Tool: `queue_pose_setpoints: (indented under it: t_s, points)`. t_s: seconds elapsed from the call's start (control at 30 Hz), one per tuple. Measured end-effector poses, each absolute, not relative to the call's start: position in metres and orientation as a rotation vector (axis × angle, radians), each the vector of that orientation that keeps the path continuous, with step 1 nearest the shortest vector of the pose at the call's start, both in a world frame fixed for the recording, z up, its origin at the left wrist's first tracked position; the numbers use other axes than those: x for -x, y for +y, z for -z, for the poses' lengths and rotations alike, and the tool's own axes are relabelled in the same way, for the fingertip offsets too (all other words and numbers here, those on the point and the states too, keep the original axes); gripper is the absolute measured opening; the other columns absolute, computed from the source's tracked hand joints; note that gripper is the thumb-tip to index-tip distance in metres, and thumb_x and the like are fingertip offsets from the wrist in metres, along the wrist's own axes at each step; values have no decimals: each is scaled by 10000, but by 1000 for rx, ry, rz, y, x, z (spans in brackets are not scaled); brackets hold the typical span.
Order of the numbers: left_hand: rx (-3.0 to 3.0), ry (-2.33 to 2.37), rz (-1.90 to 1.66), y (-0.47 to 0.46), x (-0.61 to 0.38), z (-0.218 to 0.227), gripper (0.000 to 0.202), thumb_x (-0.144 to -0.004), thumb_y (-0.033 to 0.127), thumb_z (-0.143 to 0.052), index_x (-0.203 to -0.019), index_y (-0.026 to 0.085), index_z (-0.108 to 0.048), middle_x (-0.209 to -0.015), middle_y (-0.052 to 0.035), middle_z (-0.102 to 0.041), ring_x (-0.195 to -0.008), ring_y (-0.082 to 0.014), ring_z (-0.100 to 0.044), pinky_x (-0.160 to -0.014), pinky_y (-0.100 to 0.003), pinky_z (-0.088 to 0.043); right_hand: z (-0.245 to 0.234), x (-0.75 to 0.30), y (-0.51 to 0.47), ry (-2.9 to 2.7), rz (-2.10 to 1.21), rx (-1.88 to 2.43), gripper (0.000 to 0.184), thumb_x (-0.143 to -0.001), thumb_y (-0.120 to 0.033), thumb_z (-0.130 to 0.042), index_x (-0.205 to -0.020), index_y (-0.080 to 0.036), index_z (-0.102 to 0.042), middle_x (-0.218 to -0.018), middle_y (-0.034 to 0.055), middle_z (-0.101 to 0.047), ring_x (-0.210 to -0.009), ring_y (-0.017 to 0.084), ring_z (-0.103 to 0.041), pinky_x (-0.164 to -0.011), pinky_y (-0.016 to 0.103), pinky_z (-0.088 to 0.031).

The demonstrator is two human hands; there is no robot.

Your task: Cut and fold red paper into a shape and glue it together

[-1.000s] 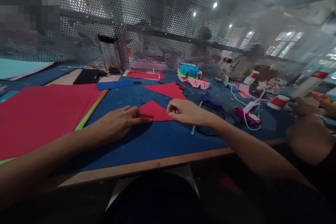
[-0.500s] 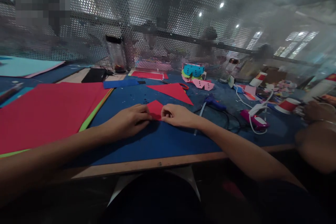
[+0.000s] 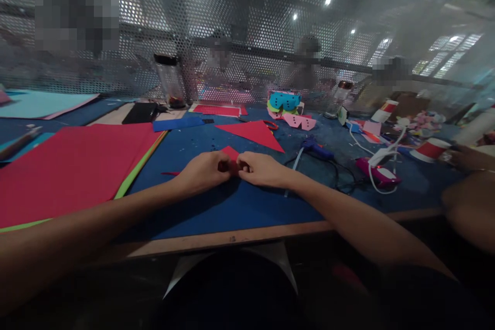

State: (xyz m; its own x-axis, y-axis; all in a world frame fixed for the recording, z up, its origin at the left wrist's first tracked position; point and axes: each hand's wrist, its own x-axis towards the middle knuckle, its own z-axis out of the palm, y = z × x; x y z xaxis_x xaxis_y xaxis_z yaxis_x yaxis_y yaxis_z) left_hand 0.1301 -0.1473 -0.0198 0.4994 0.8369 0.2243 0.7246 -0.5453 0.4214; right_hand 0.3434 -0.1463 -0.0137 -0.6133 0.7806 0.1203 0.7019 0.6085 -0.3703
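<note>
A small piece of red paper (image 3: 230, 152) lies on the blue tabletop between my two hands, its pointed top showing beyond the fingers. My left hand (image 3: 204, 171) is closed at the paper's left side, thumb and fingers curled together. A thin red tip sticks out to the left from behind that hand. My right hand (image 3: 262, 169) pinches the right side of the paper. Both hands hide most of the piece and its folds. Just beyond them lies a larger red paper triangle (image 3: 253, 133), near the orange-handled scissors (image 3: 271, 125).
Red sheets (image 3: 73, 170) are stacked at left. A blue glue gun (image 3: 317, 148) and a magenta device (image 3: 377, 172) with a white cord lie at right. Paper masks (image 3: 285, 102) and a glass bottle (image 3: 170, 82) stand near the perforated screen. Another person's arm (image 3: 469, 185) reaches in at far right.
My left hand has shifted right, nearer my right hand, covering more of the red paper. A thin red tip now shows to its left. My right hand stays nearly in place.
</note>
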Motion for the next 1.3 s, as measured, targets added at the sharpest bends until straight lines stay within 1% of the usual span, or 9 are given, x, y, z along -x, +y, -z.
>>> queue_pose_setpoints:
  t_s: [0.2, 0.5, 0.67, 0.8, 0.93, 1.07, 1.3]
  points:
    - [-2445, 1372, -620, -148, -133, 24, 216, -831, 351, -598, -856, 199, -750, -804, -37, -745, -710, -195, -662, -616, -269, -416, 13, -344, -146, -2580, -421, 1201, 67, -879, -235, -551, -919, -197, -589, -923, 27, -658, -752, 144, -534, -644, 258, -324]
    - [-2426, 1377, -541, -145, -126, 17, 234, -810, 368, -600, -856, 189, -744, -806, -41, -756, -720, -205, -672, -613, -277, -410, 12, -343, -149, -2567, -439, 1181, 85, -889, -230, -550, -936, -196, -612, -929, 28, -659, -765, 144, -554, -654, 259, -340]
    - [-2406, 1359, -500, -139, -119, 17, 242, -796, 397, -607, -827, 191, -730, -757, -24, -741, -669, -189, -651, -588, -268, -394, 12, -343, -149, -2563, -446, 1197, 90, -900, -234, -562, -953, -197, -625, -948, 32, -670, -782, 147, -567, -664, 255, -355]
    - [-2392, 1360, -461, -136, -114, 17, 253, -790, 395, -608, -860, 190, -739, -775, -22, -749, -686, -189, -657, -609, -265, -402, 12, -343, -149, -2559, -444, 1196, 93, -905, -238, -563, -951, -196, -632, -939, 34, -669, -773, 146, -565, -663, 257, -357]
    - [-2380, 1384, -451, -138, -110, 13, 256, -781, 404, -607, -842, 188, -730, -761, -26, -743, -676, -191, -655, -617, -266, -409, 12, -343, -148, -2568, -448, 1186, 98, -910, -242, -563, -949, -193, -638, -943, 33, -665, -768, 141, -566, -657, 252, -355]
    - [-2379, 1419, -446, -144, -107, 8, 253, -780, 408, -596, -819, 190, -719, -779, -34, -747, -706, -203, -672, -629, -270, -420, 14, -344, -148, -2569, -454, 1194, 107, -917, -248, -569, -967, -192, -645, -957, 34, -669, -774, 137, -571, -663, 245, -357]
    - [-2345, 1446, -446, -145, -96, 8, 311, -801, 475, -589, -838, 198, -724, -785, -35, -751, -720, -215, -684, -646, -282, -433, 13, -344, -149, -2560, -445, 1197, 98, -919, -245, -572, -959, -188, -641, -955, 38, -665, -774, 137, -568, -669, 246, -356]
